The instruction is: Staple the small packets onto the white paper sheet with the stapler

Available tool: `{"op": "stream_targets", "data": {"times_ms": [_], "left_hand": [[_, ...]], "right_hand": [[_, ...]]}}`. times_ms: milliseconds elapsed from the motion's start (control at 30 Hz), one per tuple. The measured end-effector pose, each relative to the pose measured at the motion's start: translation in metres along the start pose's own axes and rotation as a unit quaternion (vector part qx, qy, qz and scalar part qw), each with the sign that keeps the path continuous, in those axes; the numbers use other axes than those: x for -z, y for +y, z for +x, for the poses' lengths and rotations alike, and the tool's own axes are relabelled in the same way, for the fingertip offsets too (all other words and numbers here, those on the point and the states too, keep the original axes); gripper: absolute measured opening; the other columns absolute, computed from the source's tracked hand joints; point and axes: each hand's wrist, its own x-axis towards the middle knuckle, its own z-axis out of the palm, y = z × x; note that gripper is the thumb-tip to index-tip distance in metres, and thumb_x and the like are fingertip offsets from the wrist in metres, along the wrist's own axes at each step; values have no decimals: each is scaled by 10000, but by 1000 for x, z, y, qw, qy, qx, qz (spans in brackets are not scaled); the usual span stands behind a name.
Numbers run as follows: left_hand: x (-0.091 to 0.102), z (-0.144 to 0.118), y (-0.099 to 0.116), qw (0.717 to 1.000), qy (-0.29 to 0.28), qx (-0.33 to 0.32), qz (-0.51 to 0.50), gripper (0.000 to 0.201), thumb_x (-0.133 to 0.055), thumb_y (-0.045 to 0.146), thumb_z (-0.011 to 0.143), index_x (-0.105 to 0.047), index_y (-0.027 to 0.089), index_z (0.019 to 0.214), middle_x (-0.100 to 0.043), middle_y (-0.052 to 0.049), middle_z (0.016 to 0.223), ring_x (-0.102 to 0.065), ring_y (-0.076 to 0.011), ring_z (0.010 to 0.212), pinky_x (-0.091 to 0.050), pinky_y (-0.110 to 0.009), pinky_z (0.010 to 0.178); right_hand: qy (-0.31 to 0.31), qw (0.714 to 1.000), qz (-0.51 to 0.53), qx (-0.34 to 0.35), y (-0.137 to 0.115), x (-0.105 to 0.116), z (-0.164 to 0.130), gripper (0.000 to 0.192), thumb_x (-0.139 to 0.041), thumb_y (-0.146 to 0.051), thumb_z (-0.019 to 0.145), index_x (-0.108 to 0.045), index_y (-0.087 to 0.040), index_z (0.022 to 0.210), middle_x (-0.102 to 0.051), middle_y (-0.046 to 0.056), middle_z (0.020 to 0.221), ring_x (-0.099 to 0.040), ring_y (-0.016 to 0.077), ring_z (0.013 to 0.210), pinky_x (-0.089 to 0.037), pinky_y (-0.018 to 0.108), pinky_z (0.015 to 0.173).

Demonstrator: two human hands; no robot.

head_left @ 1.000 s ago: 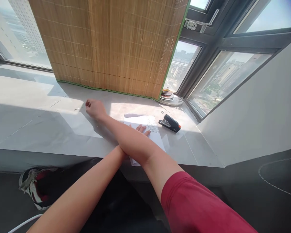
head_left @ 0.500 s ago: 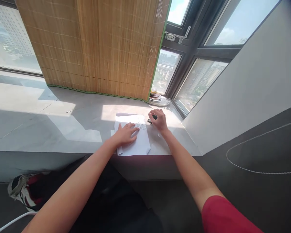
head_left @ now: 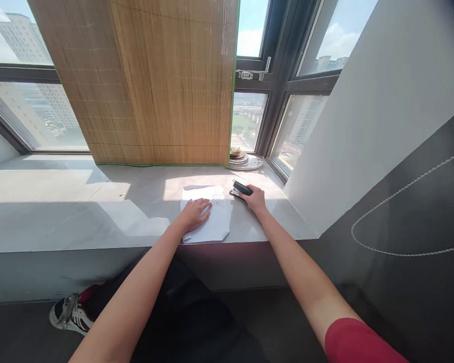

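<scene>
White sheets of paper [head_left: 216,222], with small dark writing near the top right, lie at the front edge of the window sill. My left hand [head_left: 195,215] rests flat on the left part of the sheets, fingers stretched out. Just right of the paper, my right hand [head_left: 256,198] grips the rear of a black stapler [head_left: 242,188]. The stapler's jaws point left toward the paper's upper right corner, apart from it as far as I can see. Part of its back end is hidden by my fingers.
A stack of plates [head_left: 245,161] stands in the sill's far right corner, by the window frame. A bamboo blind [head_left: 166,91] hangs down to the sill behind the paper. A beaded cord [head_left: 386,214] loops at the right, beside the slanting white wall [head_left: 348,131].
My right hand has shifted its hold toward the stapler's rear, so more of the stapler shows. My left hand stays on the paper. The camera view has tilted up and turned slightly.
</scene>
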Motion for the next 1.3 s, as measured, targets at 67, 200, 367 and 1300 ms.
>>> {"op": "stream_targets", "data": {"times_ms": [67, 200, 367, 1300], "left_hand": [[-4, 4, 1, 1000, 23, 6, 9, 409, -447, 360, 1046, -624, 275, 1404, -549, -79, 1577, -454, -315, 1496, -285, -613, 1277], [-7, 8, 1, 998, 60, 0, 20, 374, -493, 338, 1032, -657, 261, 1360, -612, -89, 1491, -531, -312, 1410, -390, -532, 1215], [-6, 8, 2, 997, 80, -8, 15, 248, -561, 310, 1008, -692, 236, 1205, -678, -101, 1309, -617, -306, 1225, -476, -475, 1054], [18, 5, -4, 869, 469, 93, -128, 222, -436, 122, 976, -408, 246, 794, -503, -36, 806, -461, -213, 724, -361, -350, 707]], "right_hand": [[-3, 1000, 3, -2, 0, -1, 0, 264, -784, -409, 735, -767, -255, 948, -782, 16, 919, -703, 252, 905, -517, 360, 843], [-18, 1000, -12, 1, -6, -2, -2, 229, -785, -402, 713, -752, -251, 881, -755, 11, 856, -678, 234, 856, -489, 330, 771], [-19, 998, -48, -44, -25, -1, -10, 193, -754, -357, 706, -606, -232, 699, -642, 0, 702, -579, 195, 702, -408, 307, 647], [-89, 993, -72, -23, -54, 22, -85, 401, -663, -636, 862, -600, -240, 873, -677, 42, 876, -612, 238, 825, -432, 341, 746]]}}
